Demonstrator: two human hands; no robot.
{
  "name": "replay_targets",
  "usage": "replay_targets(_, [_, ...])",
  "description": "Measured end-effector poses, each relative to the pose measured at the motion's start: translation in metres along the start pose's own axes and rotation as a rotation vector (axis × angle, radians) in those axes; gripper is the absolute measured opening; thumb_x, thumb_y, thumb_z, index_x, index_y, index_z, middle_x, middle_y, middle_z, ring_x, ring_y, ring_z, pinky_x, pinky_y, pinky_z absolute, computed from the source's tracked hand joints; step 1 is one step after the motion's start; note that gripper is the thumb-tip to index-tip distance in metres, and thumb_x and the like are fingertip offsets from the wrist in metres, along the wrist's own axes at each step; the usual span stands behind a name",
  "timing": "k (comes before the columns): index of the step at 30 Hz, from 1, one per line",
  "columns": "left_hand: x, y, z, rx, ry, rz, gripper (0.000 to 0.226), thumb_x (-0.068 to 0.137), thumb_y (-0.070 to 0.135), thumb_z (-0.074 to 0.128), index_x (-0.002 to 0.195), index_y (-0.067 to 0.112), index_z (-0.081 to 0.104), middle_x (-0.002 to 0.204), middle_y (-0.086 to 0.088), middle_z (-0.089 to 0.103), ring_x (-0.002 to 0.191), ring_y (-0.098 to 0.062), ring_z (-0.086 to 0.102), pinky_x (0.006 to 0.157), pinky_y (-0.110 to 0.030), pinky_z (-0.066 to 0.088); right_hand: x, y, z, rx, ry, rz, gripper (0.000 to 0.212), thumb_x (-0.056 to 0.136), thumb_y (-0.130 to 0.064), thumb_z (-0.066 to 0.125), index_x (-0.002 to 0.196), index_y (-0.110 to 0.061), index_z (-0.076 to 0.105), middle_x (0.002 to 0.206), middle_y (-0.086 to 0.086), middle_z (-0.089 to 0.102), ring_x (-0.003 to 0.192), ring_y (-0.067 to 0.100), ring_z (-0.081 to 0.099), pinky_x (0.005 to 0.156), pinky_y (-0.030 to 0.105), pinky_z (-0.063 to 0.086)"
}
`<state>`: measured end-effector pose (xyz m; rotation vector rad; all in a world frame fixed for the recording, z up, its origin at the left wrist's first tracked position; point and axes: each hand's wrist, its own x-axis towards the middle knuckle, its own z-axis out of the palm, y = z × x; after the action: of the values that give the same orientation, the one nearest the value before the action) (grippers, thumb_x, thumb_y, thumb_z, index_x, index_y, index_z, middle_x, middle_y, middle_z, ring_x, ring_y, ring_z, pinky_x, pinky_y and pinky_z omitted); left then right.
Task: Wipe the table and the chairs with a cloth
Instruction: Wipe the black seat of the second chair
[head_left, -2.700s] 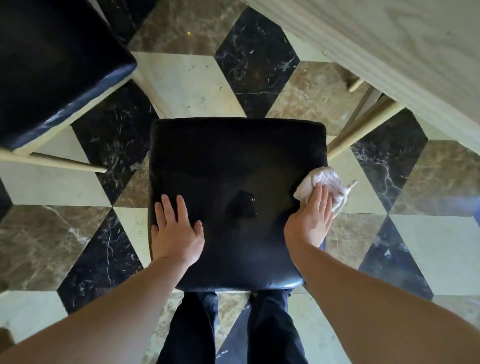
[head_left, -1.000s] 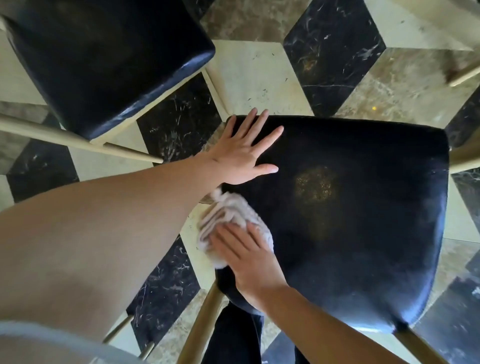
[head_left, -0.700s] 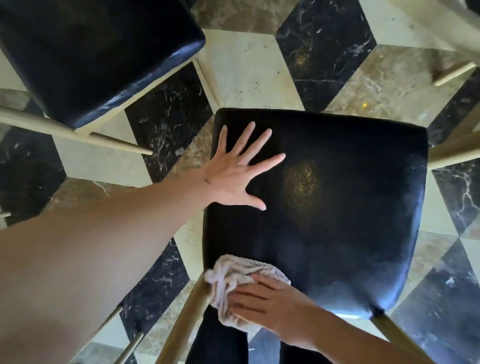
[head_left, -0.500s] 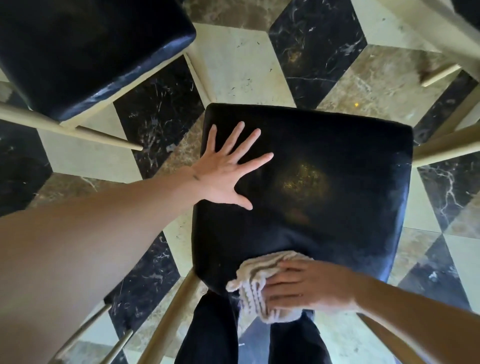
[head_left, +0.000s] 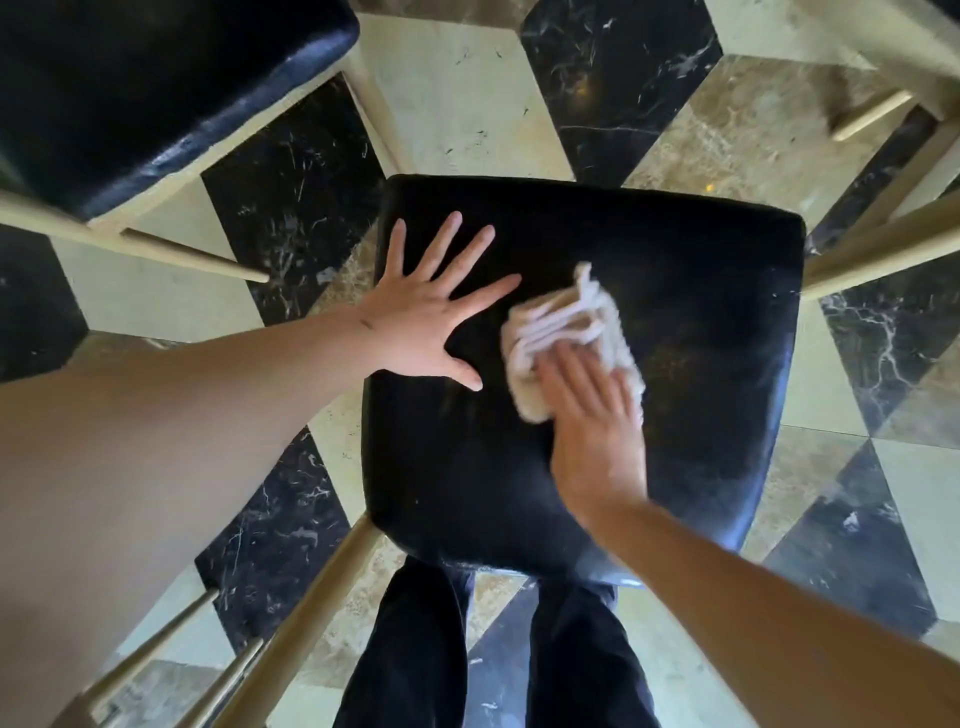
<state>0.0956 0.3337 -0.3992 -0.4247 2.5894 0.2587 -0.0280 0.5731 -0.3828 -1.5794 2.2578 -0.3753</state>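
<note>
A black leather chair seat (head_left: 701, 322) on pale wooden legs fills the middle of the view, seen from above. My left hand (head_left: 434, 312) lies flat on its left side, fingers spread, holding nothing. My right hand (head_left: 597, 415) presses a crumpled white cloth (head_left: 561, 327) onto the middle of the seat; the cloth is blurred. Part of the cloth is hidden under my fingers.
A second black-seated chair (head_left: 145, 83) stands at the upper left. The pale wooden table (head_left: 893, 47) edge and legs show at the upper right. Patterned marble floor (head_left: 467, 104) lies all around. My dark trouser legs (head_left: 415, 649) stand just behind the seat.
My right hand has carried the cloth from the seat's near edge up to its middle. My left hand has stayed flat on the seat's left side.
</note>
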Motion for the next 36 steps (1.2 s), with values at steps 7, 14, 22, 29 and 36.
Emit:
replay_targets(7, [-0.007,0.013,-0.012,-0.036,-0.018,-0.05,0.125,0.066,0.091,0.055,0.154,0.045,-0.02,0.163,-0.006,-0.037,0.148,-0.038,-0.034,0.115,-0.076,-0.003,-0.084,0.045,-0.004,-0.119,-0.551,-0.996,0.054,0.09,-0.016,0.062,0.142,-0.026,0.054,0.156,-0.007,0.045,0.148,0.02,0.03,0.123,0.041,0.015])
replay_targets(14, [0.001,0.062,-0.015,-0.08,0.054,0.096,0.113,0.073,0.087,0.051,0.158,0.044,-0.01,0.165,-0.007,-0.03,0.15,-0.039,-0.029,0.115,-0.076,-0.001,-0.061,0.126,-0.056,-0.311,-0.724,-1.189,0.05,0.075,-0.028,0.088,0.121,-0.034,0.07,0.137,-0.014,0.062,0.134,0.006,0.041,0.124,0.024,0.007])
replay_targets(22, [0.02,0.137,-0.011,-0.106,0.063,0.112,0.108,0.078,0.082,0.05,0.159,0.039,-0.009,0.167,-0.011,-0.025,0.151,-0.041,-0.026,0.113,-0.078,0.0,0.02,0.162,-0.099,-0.207,-0.448,-0.787,0.05,0.079,-0.009,0.073,0.125,-0.021,0.059,0.132,-0.002,0.062,0.126,0.023,0.052,0.112,0.039,0.034])
replay_targets(29, [0.01,0.156,0.002,-0.165,0.081,-0.093,0.104,0.087,0.061,0.059,0.158,0.04,-0.014,0.168,-0.008,-0.024,0.152,-0.04,-0.024,0.114,-0.074,-0.006,-0.037,0.133,-0.069,-0.185,-0.297,-0.452,0.079,0.067,-0.018,0.081,0.14,-0.026,0.054,0.127,-0.001,0.062,0.117,0.028,0.051,0.1,0.044,0.032])
replay_targets(36, [-0.006,0.154,0.018,-0.223,0.078,-0.158,0.102,0.08,0.091,0.03,0.159,0.041,-0.01,0.166,-0.005,-0.031,0.15,-0.037,-0.03,0.112,-0.077,-0.005,-0.086,0.142,-0.058,-0.121,-0.729,-1.151,0.068,0.079,-0.021,0.079,0.14,-0.033,0.05,0.141,-0.009,0.052,0.127,0.026,0.042,0.111,0.044,0.03])
